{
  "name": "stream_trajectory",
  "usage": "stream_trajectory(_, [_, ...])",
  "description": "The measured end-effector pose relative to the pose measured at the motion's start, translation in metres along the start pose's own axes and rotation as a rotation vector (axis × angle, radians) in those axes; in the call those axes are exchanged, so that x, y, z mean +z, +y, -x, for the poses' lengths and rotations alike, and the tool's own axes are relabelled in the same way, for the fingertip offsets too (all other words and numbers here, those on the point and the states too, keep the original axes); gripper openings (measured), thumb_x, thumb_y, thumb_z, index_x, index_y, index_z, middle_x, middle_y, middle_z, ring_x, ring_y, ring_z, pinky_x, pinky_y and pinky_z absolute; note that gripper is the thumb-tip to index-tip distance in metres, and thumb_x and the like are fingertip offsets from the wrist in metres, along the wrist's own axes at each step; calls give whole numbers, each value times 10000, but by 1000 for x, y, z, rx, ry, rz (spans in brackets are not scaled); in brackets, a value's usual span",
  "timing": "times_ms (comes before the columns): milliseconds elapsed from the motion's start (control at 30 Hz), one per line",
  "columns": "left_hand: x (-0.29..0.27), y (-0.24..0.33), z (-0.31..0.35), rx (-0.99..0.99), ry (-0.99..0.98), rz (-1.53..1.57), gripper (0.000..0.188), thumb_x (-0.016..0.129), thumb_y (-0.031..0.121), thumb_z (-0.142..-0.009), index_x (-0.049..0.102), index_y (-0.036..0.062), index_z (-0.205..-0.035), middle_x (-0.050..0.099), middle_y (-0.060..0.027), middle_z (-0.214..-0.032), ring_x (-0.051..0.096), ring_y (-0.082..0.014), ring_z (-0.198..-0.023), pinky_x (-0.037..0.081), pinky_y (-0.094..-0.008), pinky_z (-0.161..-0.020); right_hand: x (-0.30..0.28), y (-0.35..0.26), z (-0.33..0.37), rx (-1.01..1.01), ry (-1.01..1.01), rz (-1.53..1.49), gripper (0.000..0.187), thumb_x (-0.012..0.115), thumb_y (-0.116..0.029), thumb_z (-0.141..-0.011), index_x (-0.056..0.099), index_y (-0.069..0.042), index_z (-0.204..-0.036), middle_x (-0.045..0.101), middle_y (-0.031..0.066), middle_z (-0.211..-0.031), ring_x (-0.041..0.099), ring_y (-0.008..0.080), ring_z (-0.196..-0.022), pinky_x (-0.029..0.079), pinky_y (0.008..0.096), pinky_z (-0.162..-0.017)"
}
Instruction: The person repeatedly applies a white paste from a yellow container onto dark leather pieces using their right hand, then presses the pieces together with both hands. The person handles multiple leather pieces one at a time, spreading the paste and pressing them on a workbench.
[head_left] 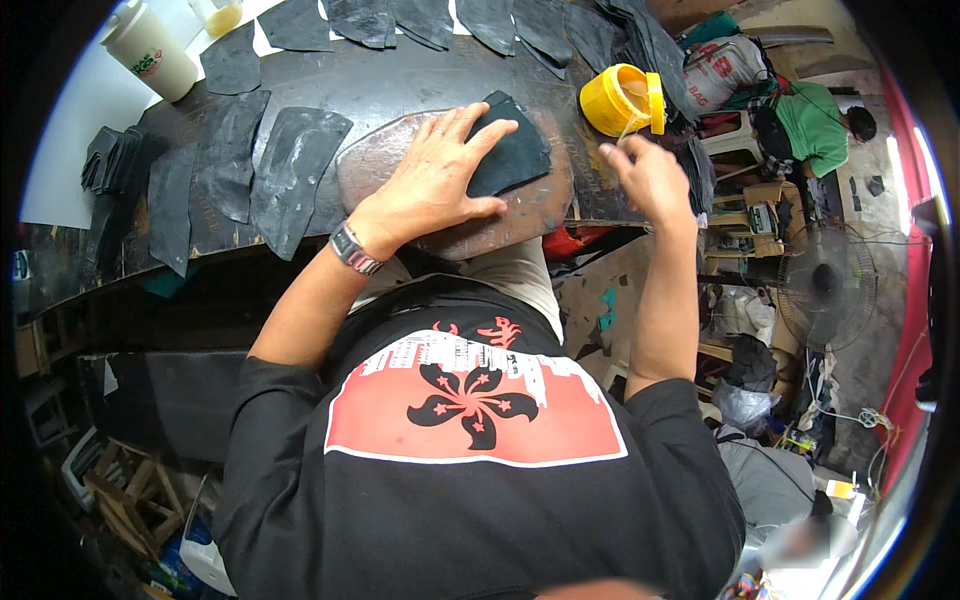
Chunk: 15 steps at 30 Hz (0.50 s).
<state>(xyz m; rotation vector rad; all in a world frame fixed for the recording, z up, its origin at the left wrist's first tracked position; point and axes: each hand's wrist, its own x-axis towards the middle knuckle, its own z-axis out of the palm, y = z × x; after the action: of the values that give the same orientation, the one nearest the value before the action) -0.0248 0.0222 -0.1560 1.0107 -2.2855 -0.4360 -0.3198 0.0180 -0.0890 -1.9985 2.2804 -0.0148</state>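
My left hand [430,180] lies spread on a worn, rounded brown board [380,165] at the table's near edge. Its fingertips and thumb rest at the left side of a black leather-like piece [515,150] on that board. Right of the board, my right hand [652,180] is closed around a thin stick [630,125] that reaches into a yellow pot [610,103]. The pot stands tilted toward me and has pale brown stuff inside. What the stick's far end looks like is hidden in the pot.
Cut black pieces [298,175] lie along the table's left and far sides, with a folded stack [115,160] at far left. A cream tumbler [150,55] stands behind them. To the right are a person in green [812,125] and a standing fan [825,280].
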Motion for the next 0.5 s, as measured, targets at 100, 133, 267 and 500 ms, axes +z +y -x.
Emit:
stream_trajectory(100, [11,0,-7,-52,27,59,903,869,279,-745,422,137,-1517,422,-244,-1517,434,-446,-1370,368,-486,-1159,12,-3,22,-16,-49,-252,495,614,-528,-960,735,-72,-1110,736,197,-930,704,401,-935,544,451,-836])
stream_trajectory(133, [13,-1,-8,-74,26,76,901,867,274,-746,422,132,-1516,424,-245,-1514,435,-445,-1369,367,-487,-1160,17,-3,26,-59,-34,-385,503,603,-528,-972,732,-69,-1135,733,194,-937,700,397,-928,544,428,-835])
stream_trajectory(267, [20,-2,-12,-109,69,104,827,847,280,-770,468,113,-1486,437,-237,-1506,436,-439,-1370,369,-488,-1158,57,-21,29,-476,145,-805,558,365,-491,-1099,720,-90,-1256,597,160,-1368,476,273,-1348,321,372,-1155])
stream_trajectory(500, [19,-8,-9,-74,22,21,651,744,358,-879,540,88,-1435,437,-225,-1527,440,-409,-1387,338,-491,-1173,101,-56,31,-384,240,-272,686,389,-647,-1014,426,-230,-1558,238,197,-1667,84,424,-1559,0,737,-1154])
